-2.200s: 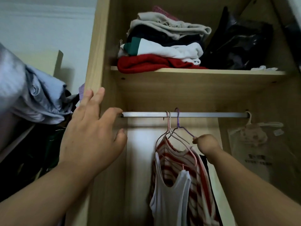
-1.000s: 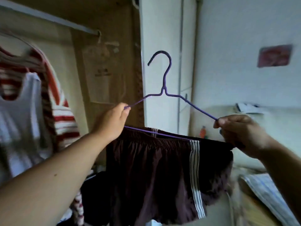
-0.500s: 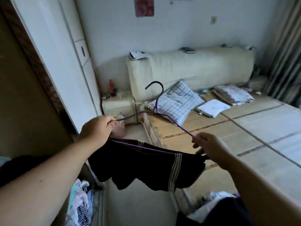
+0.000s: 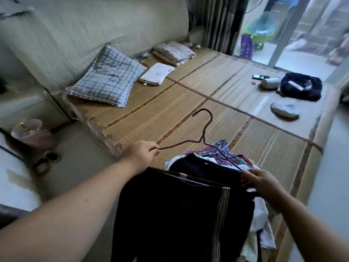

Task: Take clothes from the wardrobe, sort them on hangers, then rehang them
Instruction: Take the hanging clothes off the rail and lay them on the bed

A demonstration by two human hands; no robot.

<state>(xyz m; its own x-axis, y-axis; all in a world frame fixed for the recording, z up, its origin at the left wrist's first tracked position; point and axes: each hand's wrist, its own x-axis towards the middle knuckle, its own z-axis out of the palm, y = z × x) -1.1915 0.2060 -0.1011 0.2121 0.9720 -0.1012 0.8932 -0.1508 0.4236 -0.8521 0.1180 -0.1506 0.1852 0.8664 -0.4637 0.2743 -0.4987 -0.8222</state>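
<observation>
The left hand [image 4: 141, 154] and right hand [image 4: 262, 181] are bare, as are both forearms (skin right to the frame edge). One small dark spot [image 4: 86, 200] marks the left forearm [image 4: 75, 214], well behind the fingers [image 4: 153, 149].

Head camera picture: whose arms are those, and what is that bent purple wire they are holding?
There is no machine here. The arms belong to a person who wears a small camera on their head, so you see what they see, looking down. The purple wire is a clothes hanger. The left hand pinches one end and the right hand grips the other. Dark shorts with pale stripes hang over its bottom bar. Below lies a woven bed mat. On it are a checked pillow and, just past the hands, a pile of clothes with spare hangers on top.
</observation>
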